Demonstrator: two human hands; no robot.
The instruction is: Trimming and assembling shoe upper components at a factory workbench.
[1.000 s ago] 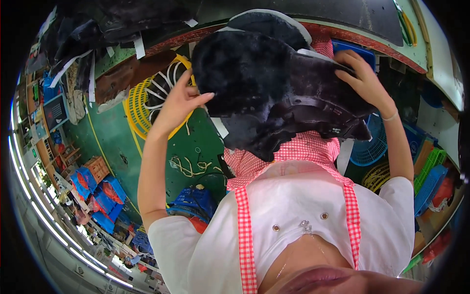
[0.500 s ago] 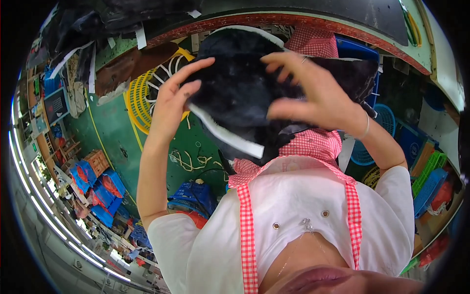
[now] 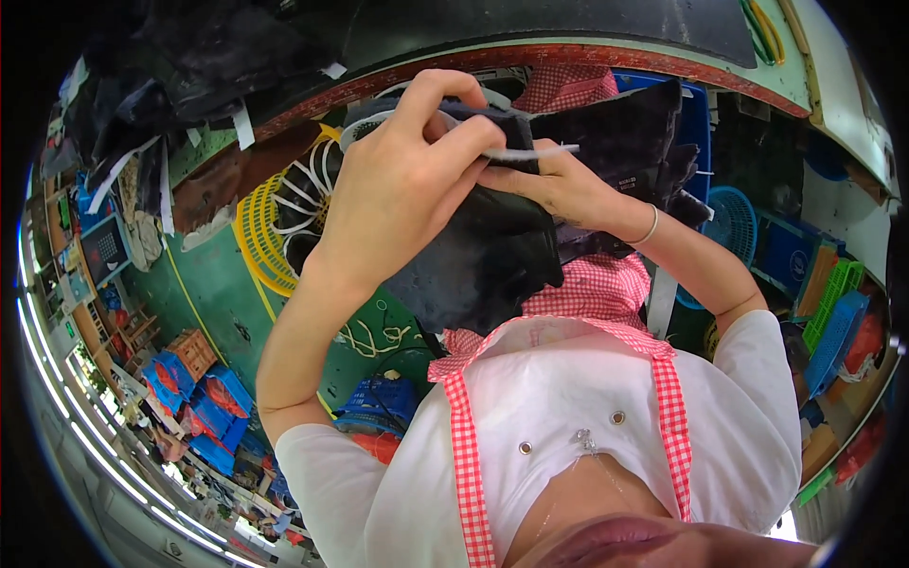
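Note:
A black, soft piece of material (image 3: 473,256), fur-like or leather-like, hangs folded above my lap, with a pale strip (image 3: 535,152) standing out along its upper fold. My left hand (image 3: 407,175) is closed on the upper edge, fingers bent and pinching near the strip. Below the strip, my right hand (image 3: 578,194) grips the same piece, its thumb and fingertips meeting the left fingers. Part of the grip is hidden behind the left hand. More black pieces (image 3: 625,142) lie to the right, beside and under my right hand.
A long black-topped workbench (image 3: 530,33) with a red edge runs across the far side. Black pieces with white strips (image 3: 189,76) are heaped at its left. A yellow basket (image 3: 258,222) holds white-edged black pieces. Blue baskets (image 3: 729,222) stand at right, and cords (image 3: 374,336) lie on the green floor.
My hands were apart, with open fingers around the spread-out black piece. They have come together at its upper edge, and the piece is folded with its pale strip lifted.

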